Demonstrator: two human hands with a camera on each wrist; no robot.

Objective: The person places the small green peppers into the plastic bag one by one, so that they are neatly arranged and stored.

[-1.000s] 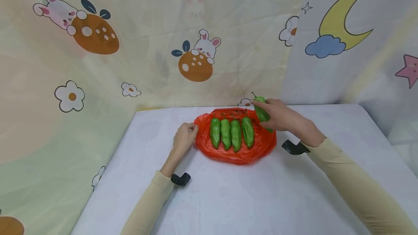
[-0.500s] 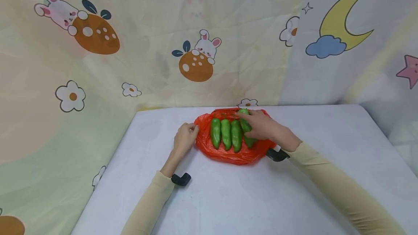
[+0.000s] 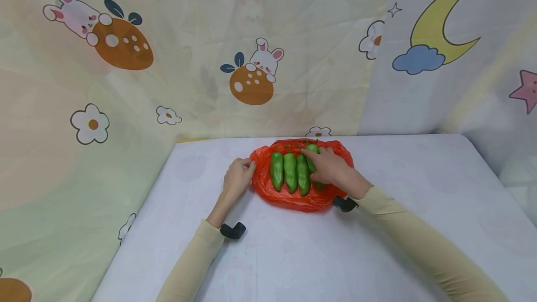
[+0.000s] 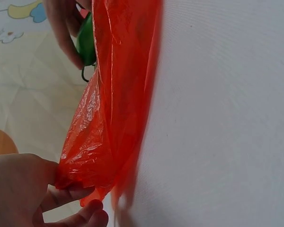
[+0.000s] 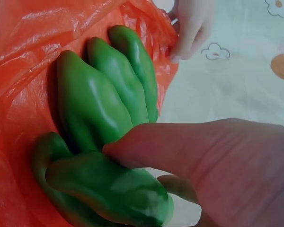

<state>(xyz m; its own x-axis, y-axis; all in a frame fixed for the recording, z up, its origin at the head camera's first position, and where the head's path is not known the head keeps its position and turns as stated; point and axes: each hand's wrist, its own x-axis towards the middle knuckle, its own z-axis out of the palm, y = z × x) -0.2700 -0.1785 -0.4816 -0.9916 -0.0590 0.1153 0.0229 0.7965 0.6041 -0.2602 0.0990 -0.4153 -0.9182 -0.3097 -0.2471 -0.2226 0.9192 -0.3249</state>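
Note:
A red plastic bag (image 3: 289, 203) lies spread on the white table with several green peppers (image 3: 289, 174) side by side on it, stems toward the back. My left hand (image 3: 238, 177) pinches the bag's left edge; the thumb and fingers grip the thin plastic (image 4: 87, 168) in the left wrist view. My right hand (image 3: 333, 171) holds another green pepper (image 5: 109, 189) between thumb and fingers at the right end of the row. This held pepper overlaps the rightmost lying pepper (image 5: 49, 149), which it partly hides.
White table (image 3: 285, 250) extends in front of the bag and to both sides. A cartoon-printed cloth (image 3: 189, 69) hangs behind the table's back edge and along its left side. Black straps or mounts (image 3: 232, 230) sit at both wrists.
My right hand has carried its pepper leftward and down from beyond the bag's right back edge to the right end of the row. The left hand has stayed at the bag's edge.

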